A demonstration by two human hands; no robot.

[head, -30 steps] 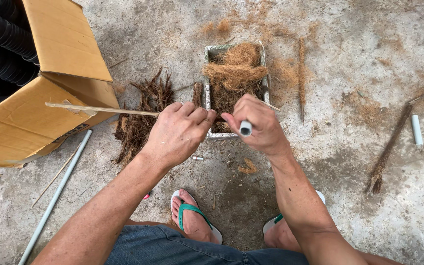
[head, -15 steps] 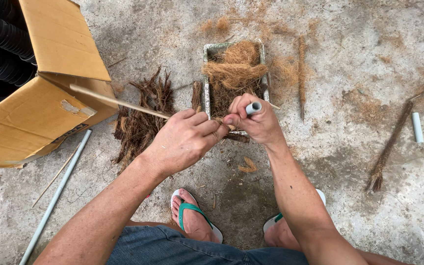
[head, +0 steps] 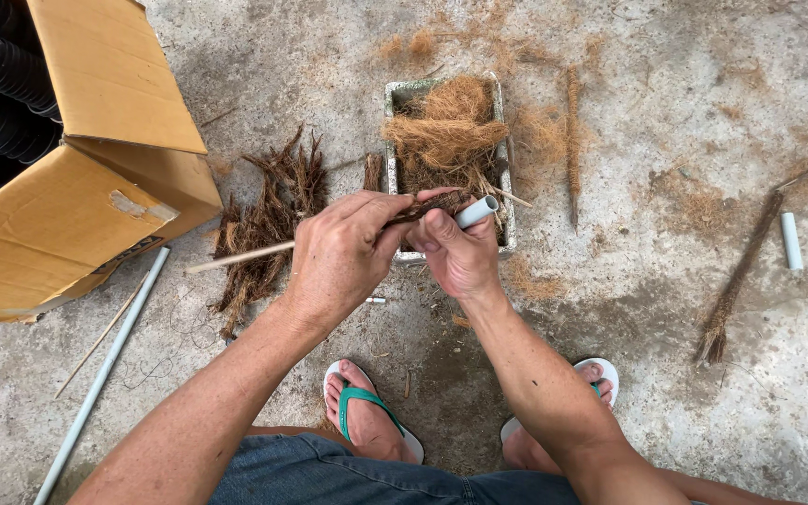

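Since earlier frame: thin stick (head: 236, 255) tilted lower at left, short white tube (head: 475, 211) swung up-right. Left hand (head: 339, 257) closed around stick and brown fibre bundle (head: 427, 206). Right hand (head: 458, 252) pinching tube above fibre tray (head: 509, 224). Judged light, stiff stick, loose shedding fibre; grip beside wrapped section.

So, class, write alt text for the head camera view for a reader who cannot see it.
Two bare hands meet above a grey concrete floor: the left hand grips a thin pale wooden stick wrapped in dark brown fibre, the right hand a short pale plastic tube. Behind them sits a small rectangular tray of tan coconut fibre, with an open cardboard box on the left.
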